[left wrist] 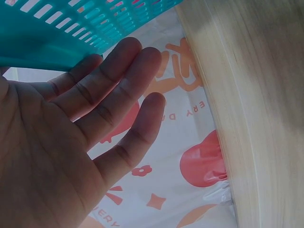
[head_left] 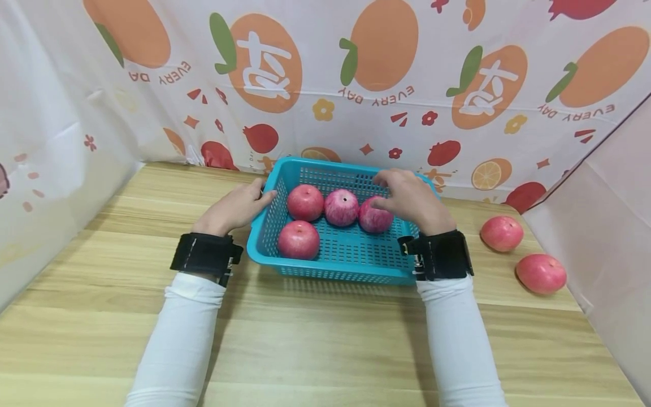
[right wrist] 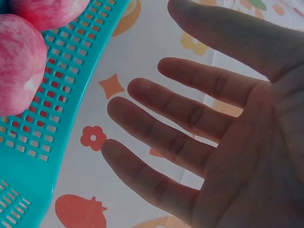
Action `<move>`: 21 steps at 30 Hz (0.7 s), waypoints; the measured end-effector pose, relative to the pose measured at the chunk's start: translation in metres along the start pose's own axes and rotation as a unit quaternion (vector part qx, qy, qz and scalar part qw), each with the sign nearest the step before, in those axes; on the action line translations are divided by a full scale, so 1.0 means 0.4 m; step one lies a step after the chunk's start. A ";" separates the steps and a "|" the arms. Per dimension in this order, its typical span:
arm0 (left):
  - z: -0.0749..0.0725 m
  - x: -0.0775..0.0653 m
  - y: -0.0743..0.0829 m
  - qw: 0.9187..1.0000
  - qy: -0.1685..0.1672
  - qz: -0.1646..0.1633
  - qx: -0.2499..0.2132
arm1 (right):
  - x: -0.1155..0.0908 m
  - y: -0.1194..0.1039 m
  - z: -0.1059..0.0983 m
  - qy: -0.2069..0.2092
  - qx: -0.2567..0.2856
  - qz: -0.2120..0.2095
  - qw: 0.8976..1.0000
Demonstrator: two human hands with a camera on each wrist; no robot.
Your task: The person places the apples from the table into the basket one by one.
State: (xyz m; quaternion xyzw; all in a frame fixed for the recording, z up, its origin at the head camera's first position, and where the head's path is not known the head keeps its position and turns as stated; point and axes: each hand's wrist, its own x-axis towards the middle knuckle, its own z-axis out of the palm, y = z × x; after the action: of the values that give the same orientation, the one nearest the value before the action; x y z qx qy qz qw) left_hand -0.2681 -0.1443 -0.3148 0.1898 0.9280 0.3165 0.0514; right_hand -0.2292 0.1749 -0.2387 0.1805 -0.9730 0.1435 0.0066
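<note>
A blue plastic basket (head_left: 356, 274) with slotted walls stands on the table and holds several red apples. Two of them, a plain red apple (head_left: 305, 202) and a streaked apple (head_left: 341, 207), sit in its back row; another red apple (head_left: 298, 240) lies at the front left. My left hand (head_left: 235, 208) holds the basket's left rim, thumb over the top and index finger against the outer wall; its other fingers spread loosely. Over the right part of the basket hovers my right hand (head_left: 414, 198), fingers apart and holding nothing. It partly covers the rightmost streaked apple (head_left: 375, 217).
Two more apples lie on the wooden table (head_left: 325, 345) right of the basket: one farther back (head_left: 502, 233), one nearer (head_left: 541, 273) by the right edge. A fruit-printed curtain (head_left: 325, 130) hangs close behind the basket. Pale sheets border both sides.
</note>
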 end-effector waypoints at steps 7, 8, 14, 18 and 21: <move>0.001 -0.001 0.001 1.000 -0.002 -0.001 0.000 | -0.005 0.009 -0.004 0.000 0.005 0.015 1.000; 0.000 -0.002 0.002 1.000 -0.001 -0.001 0.000 | -0.004 0.011 -0.005 -0.001 0.005 0.016 1.000; 0.000 -0.001 0.002 1.000 -0.001 -0.003 0.002 | -0.006 0.020 -0.007 -0.002 -0.002 0.024 1.000; 0.000 -0.002 0.001 1.000 0.000 -0.002 0.003 | -0.010 0.029 -0.011 -0.002 -0.004 0.029 1.000; 0.001 -0.001 0.000 1.000 0.000 -0.002 0.002 | -0.013 0.039 -0.014 -0.002 -0.003 0.034 0.999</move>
State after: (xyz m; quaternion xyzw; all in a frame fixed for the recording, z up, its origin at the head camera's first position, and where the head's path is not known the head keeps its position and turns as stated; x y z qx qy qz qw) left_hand -0.2675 -0.1443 -0.3149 0.1879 0.9289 0.3148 0.0514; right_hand -0.2299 0.1923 -0.2380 0.1472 -0.9791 0.1404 0.0003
